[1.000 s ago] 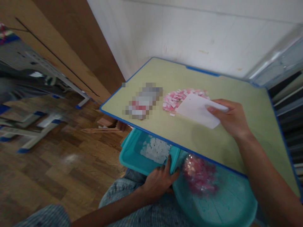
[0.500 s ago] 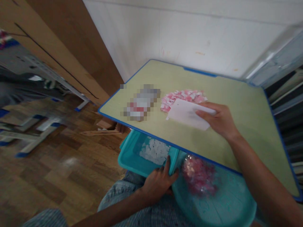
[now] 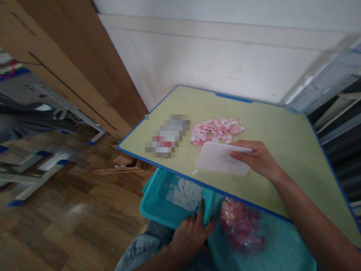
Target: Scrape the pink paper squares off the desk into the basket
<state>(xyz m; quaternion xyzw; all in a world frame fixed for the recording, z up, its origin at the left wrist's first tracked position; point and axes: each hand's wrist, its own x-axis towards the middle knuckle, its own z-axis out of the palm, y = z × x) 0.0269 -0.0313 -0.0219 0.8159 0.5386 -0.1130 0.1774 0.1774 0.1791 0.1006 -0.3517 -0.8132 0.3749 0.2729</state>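
Observation:
My right hand point(image 3: 258, 160) grips a thin white plastic scraper point(image 3: 221, 160) between thumb and fingers. The scraper lies low over the pale-yellow tabletop point(image 3: 282, 139), on the near side of a heap of pink and white paper-like pieces point(image 3: 216, 130). By its left corner lies one small white piece point(image 3: 194, 172). Below the table edge, my left hand point(image 3: 191, 229) is closed on the rim of a teal plastic tray point(image 3: 160, 212), index finger along its right side. Many flat white pieces point(image 3: 184, 194) lie in that tray.
A blurred-out packet point(image 3: 169, 135) lies on the table's left. Under the front edge, a clear bag of pink-red material point(image 3: 239, 222) sits in a round teal basin point(image 3: 282, 252). A white wall point(image 3: 197, 56) stands behind, a large cardboard sheet point(image 3: 73, 64) at left.
The scraper in my right hand has come back toward the table's front edge, baring more of the heap. My left hand stays on the tray. The whole view has tilted up slightly.

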